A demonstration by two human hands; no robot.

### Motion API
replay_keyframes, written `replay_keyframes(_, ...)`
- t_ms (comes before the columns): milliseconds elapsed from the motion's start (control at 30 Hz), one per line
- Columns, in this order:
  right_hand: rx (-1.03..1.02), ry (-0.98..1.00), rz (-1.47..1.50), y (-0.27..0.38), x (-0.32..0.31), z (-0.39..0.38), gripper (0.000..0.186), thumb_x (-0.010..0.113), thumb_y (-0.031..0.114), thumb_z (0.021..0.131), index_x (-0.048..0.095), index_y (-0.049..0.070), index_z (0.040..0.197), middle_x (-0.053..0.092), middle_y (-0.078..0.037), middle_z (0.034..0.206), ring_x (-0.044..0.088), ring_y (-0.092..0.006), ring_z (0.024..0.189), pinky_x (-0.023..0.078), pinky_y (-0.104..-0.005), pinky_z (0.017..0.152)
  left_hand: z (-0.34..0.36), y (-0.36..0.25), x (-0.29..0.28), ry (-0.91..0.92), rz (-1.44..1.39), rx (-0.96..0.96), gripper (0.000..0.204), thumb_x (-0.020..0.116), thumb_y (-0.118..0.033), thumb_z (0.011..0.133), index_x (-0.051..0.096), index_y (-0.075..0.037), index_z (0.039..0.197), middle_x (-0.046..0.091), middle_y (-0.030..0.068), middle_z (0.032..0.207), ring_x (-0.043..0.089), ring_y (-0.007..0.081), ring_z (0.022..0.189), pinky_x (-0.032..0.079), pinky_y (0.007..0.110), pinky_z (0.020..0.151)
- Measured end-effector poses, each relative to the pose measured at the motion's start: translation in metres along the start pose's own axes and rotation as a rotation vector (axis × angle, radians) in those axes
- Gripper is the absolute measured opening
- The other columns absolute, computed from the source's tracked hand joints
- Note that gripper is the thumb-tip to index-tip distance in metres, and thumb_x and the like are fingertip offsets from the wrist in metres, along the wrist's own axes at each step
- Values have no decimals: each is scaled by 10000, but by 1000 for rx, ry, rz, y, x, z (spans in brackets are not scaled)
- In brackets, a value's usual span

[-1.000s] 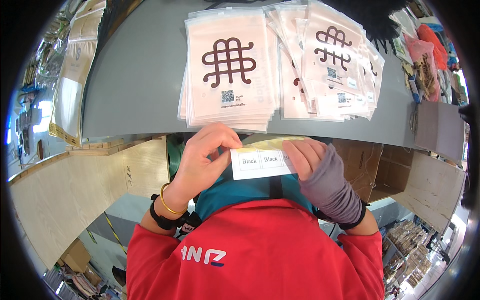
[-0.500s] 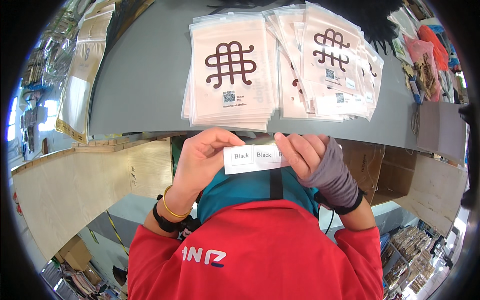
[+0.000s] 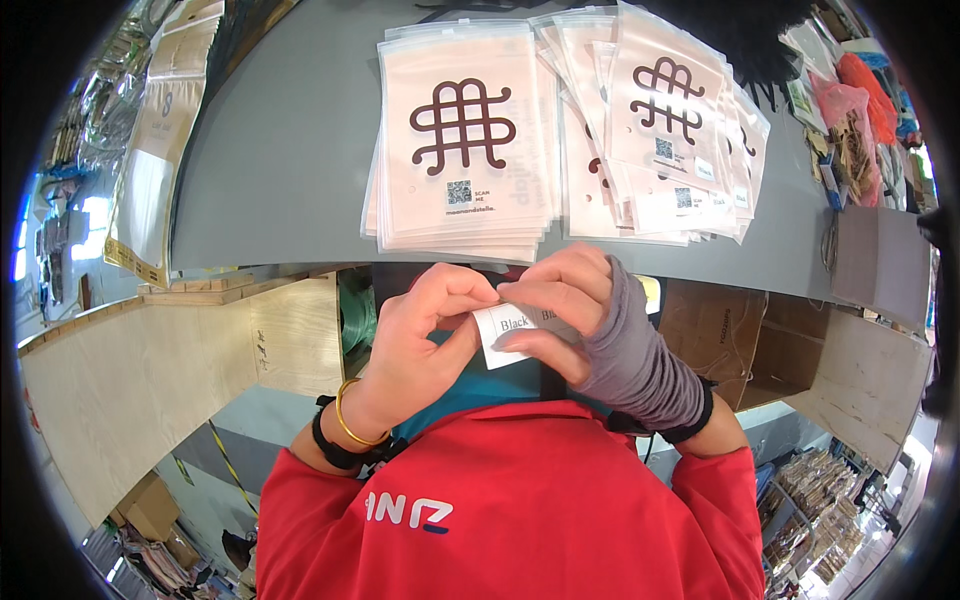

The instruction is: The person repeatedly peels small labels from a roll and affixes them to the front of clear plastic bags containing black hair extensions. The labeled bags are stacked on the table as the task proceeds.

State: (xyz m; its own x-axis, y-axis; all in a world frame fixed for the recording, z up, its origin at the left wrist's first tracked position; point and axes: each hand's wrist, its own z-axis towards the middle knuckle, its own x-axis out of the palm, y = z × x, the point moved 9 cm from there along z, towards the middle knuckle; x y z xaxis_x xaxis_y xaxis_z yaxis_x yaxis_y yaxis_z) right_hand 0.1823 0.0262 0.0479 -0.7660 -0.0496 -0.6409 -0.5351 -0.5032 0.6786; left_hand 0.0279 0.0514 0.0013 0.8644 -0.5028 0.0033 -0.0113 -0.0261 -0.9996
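Observation:
Both hands meet over a small white label strip (image 3: 507, 330) held just in front of my chest. My left hand (image 3: 425, 335), with a gold bangle and black band at the wrist, pinches the strip's left end. My right hand (image 3: 560, 305), wearing a grey wrist sleeve, covers the strip's right part with its fingers. On the grey table (image 3: 290, 140) beyond lie a neat stack of pale pink zip bags (image 3: 462, 140) with a dark knot pattern and a fanned stack of the same bags (image 3: 665, 140) to its right.
A tall paper bag (image 3: 145, 170) lies at the table's left edge. Colourful clutter and packets (image 3: 850, 110) sit at the far right. Plywood panels (image 3: 130, 390) and open cardboard boxes (image 3: 800, 350) stand below the table's near edge.
My hands have drawn closer together, and my right fingers now cover much of the label strip, which was stretched out flat between both hands before.

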Motion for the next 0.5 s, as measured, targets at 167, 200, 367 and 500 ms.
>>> replay_keyframes(167, -13, -66, 62, 3, 7, 6, 370, 924, 161, 734, 696, 131, 1024, 633, -29, 958, 608, -253, 838, 490, -385, 746, 0, 7, -5, -17, 21, -78, 248, 619, 141, 880, 602, 2, 1084, 771, 113, 984, 760, 147, 831, 601, 285, 736)
replay_keyframes(200, -4, -64, 64, 3, 8, 6, 365, 923, 146, 732, 696, 131, 1018, 632, -28, 952, 605, -253, 833, 488, -383, 743, 0, 5, -6, -27, 35, -66, 243, 613, 140, 875, 600, 0, 1073, 770, 107, 956, 756, 143, 810, 599, 285, 727)
replay_keyframes(367, 15, -112, 65, 0, 8, 4, 341, 908, 78, 725, 694, 137, 985, 625, -24, 922, 592, -252, 819, 481, -382, 736, 6, 5, -6, -7, 82, -72, 252, 593, 140, 862, 598, 2, 1073, 765, 93, 882, 738, 131, 774, 593, 279, 715)
replay_keyframes(500, -21, -132, 44, -3, 11, 2, 307, 889, 70, 735, 691, 134, 960, 628, -19, 922, 597, -257, 828, 486, -389, 747, 10, 17, -6, 48, 66, -164, 251, 594, 130, 867, 651, 6, 1077, 764, 106, 896, 720, 119, 765, 581, 276, 711)
